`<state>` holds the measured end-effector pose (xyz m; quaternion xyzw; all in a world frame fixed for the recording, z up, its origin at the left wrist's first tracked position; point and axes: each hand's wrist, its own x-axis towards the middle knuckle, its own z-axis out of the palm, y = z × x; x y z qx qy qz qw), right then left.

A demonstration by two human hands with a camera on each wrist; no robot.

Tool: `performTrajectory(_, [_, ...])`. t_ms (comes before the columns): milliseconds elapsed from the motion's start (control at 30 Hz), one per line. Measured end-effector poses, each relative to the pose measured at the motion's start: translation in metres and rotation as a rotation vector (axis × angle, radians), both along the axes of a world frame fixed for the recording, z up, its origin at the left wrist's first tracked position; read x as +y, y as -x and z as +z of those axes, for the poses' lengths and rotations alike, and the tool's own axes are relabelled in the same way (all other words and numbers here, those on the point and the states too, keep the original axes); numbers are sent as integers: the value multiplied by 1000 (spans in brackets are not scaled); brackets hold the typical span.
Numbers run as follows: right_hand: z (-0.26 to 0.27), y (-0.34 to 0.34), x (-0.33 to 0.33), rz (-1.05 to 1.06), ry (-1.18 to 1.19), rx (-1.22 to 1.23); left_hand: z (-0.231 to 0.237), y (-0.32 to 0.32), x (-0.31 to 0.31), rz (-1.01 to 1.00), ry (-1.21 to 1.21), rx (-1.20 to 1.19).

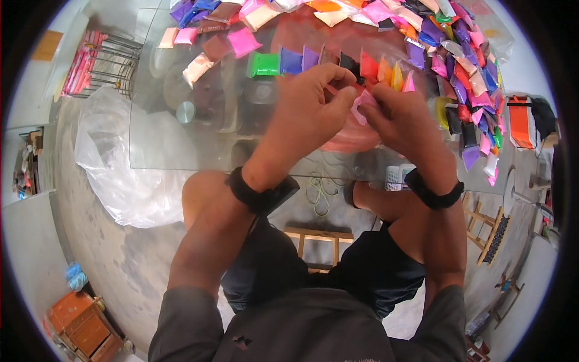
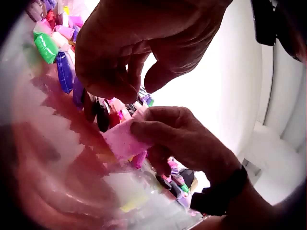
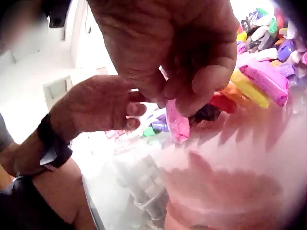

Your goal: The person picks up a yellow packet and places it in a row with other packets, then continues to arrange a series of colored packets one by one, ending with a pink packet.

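My right hand (image 1: 411, 114) pinches a small pink packet (image 1: 363, 110) between thumb and fingers, above the glass table. In the left wrist view this packet (image 2: 125, 138) looks flat and pillow-shaped; in the right wrist view it (image 3: 178, 125) hangs below the fingertips. Beside it is my left hand (image 1: 313, 104), fingers loosely bent, with a gap between thumb and fingertips in the left wrist view and nothing seen held there. Just beyond the hands stands a row of packets, including a green packet (image 1: 264, 64), a blue packet (image 1: 291, 61) and a yellow packet (image 1: 397, 78).
Many coloured packets (image 1: 467, 78) are heaped along the table's far and right sides. Reddish translucent plastic (image 1: 350, 140) lies under the hands. A clear plastic bag (image 1: 114, 163) hangs at the left, near a wire rack (image 1: 114, 63). A wooden stool (image 1: 318, 235) is below.
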<state>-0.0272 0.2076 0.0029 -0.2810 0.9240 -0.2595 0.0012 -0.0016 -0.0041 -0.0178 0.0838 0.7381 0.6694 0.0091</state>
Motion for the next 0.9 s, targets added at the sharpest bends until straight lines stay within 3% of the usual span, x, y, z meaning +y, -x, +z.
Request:
performTrajectory(167, [17, 3, 15, -30, 268, -252, 8, -5, 2, 11, 194, 84])
performTrajectory(233, [22, 1, 15, -44, 438, -383, 10, -6, 2, -39, 154, 45])
performTrajectory(333, [21, 5, 24, 7, 336, -425, 11, -5, 3, -110, 128, 9])
performTrajectory(433, [25, 1, 20, -14, 404, -524, 8, -4, 5, -132, 145, 31])
performTrajectory(900, [22, 8, 28, 83, 239, -159, 0, -6, 13, -92, 310, 67])
